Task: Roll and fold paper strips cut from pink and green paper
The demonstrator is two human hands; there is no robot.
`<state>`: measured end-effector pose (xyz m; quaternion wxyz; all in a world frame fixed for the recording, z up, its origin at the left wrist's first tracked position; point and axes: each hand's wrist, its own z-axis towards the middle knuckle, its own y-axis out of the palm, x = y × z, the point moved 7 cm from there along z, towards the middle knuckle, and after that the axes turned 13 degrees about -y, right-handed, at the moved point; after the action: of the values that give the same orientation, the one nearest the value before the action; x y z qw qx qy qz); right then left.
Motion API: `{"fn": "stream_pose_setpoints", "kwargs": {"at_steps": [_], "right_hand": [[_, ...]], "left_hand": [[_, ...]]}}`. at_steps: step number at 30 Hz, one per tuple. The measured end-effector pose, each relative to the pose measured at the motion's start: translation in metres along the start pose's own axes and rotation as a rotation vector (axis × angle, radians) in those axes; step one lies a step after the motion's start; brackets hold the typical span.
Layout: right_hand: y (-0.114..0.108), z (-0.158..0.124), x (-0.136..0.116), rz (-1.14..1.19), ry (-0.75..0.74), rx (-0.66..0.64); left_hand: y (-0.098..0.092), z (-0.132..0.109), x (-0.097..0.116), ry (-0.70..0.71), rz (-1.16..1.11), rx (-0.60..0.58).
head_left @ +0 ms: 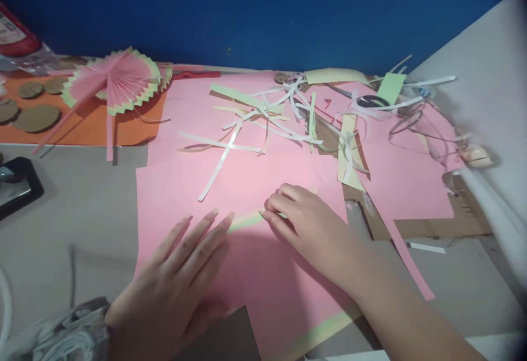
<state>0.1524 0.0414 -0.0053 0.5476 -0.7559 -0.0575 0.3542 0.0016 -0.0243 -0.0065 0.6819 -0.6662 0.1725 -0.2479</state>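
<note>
My left hand (181,265) lies open with fingers spread on a sheet of pink paper (164,202), its fingertips near one end of a yellow and green paper strip (246,221). The fingers of my right hand (298,218) are curled and pinched together at the strip, covering part of it. Below my hands spreads more pink paper (272,278), with a similar green and yellow border (325,331) along its lower edge. Whether the strip is stuck down is hard to tell.
Thin white and green paper scraps (233,136) lie tangled beyond my hands. A pleated pink paper fan (109,78) rests at the left on orange paper (142,125), near cardboard discs (37,118). A black object (20,185) sits far left; cardboard (436,229) lies right.
</note>
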Motion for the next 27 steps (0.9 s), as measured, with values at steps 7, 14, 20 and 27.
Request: {"fn": "stream_pose_setpoints", "kwargs": {"at_steps": [7,14,20,27], "right_hand": [[-0.002,0.001,0.0,-0.031,-0.008,0.018],[-0.01,-0.006,0.013,-0.071,0.144,0.096],[-0.013,-0.015,0.023,0.04,0.189,0.082],[-0.011,-0.008,0.013,0.025,0.121,0.098]], "left_hand": [[0.011,0.025,0.013,0.069,-0.053,-0.058],[0.012,0.029,0.01,0.029,-0.1,-0.053],[0.012,0.024,0.004,0.013,-0.098,-0.064],[0.004,0.012,-0.004,0.035,-0.049,-0.049]]}}
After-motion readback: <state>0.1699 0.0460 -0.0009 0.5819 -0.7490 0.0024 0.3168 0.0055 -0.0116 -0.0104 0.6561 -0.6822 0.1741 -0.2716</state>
